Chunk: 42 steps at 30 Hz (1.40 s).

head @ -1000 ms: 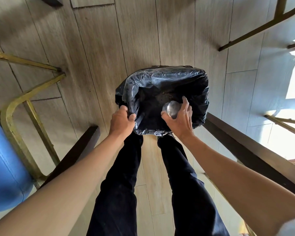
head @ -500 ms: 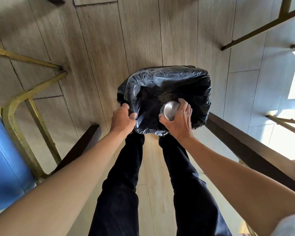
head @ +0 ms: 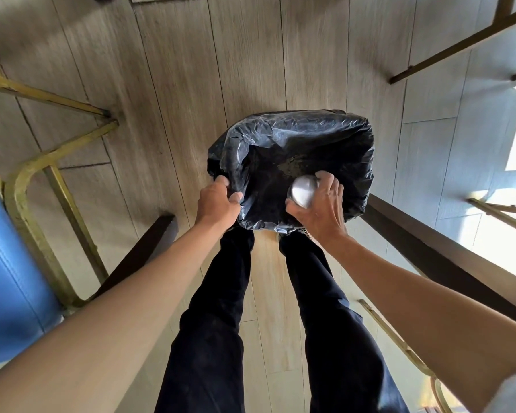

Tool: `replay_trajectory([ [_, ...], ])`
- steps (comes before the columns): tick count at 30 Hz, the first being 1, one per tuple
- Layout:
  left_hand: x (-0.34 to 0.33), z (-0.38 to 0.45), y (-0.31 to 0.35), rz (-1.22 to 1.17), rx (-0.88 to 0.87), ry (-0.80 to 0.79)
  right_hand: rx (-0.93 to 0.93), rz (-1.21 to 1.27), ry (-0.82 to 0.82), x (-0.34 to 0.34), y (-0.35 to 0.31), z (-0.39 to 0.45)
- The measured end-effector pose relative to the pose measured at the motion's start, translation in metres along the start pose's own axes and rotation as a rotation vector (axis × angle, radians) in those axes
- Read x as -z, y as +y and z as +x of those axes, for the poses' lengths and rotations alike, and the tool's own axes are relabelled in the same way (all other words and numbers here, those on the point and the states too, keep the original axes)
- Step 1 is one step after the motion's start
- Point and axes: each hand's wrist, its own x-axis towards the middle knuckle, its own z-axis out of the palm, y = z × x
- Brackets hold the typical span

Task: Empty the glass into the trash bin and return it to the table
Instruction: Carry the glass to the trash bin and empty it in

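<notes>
- Black plastic lines the trash bin (head: 295, 138), which stands on the pale wood-plank floor (head: 167, 70) just ahead of my feet.
- My right hand (head: 319, 210) is wrapped around the glass (head: 303, 190), fingers and thumb closed on its sides.
- From my view the glass is upended over the near right part of the bin's opening, its round base turned up toward me.
- My left hand (head: 218, 201) grips the near left rim of the liner, fingers curled over the edge and thumb on the inside.
- Dark crumbly matter lies at the bottom of the bag.
- My dark trousers (head: 218, 308) reach down to the bin's near edge.
- To my left is a blue chair (head: 9, 278) with a brass-coloured frame.
</notes>
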Motion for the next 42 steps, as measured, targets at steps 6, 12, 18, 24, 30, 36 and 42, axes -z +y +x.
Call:
replay_trajectory([
  [6,-0.002,-0.002,-0.001,-0.024,0.007,0.007,-0.036,-0.11,-0.107,-0.002,0.01,-0.002],
  [12,-0.005,-0.002,-0.003,-0.012,0.007,0.012,-0.071,-0.141,-0.17,0.001,0.013,-0.003],
  [18,-0.008,-0.004,-0.003,-0.027,0.016,0.03,-0.049,-0.107,-0.126,0.003,0.017,-0.003],
  [24,-0.013,-0.008,-0.006,-0.043,0.039,0.036,-0.043,-0.013,-0.055,0.006,0.018,-0.003],
  [30,-0.018,-0.007,-0.01,-0.027,0.034,0.061,0.069,0.165,0.199,0.008,0.016,-0.007],
  [36,-0.02,-0.008,-0.009,-0.052,0.071,0.065,0.034,-0.027,-0.073,0.0,0.042,-0.022],
  [42,-0.017,-0.029,-0.009,-0.157,0.026,0.138,-0.139,0.287,0.076,0.026,0.021,-0.024],
])
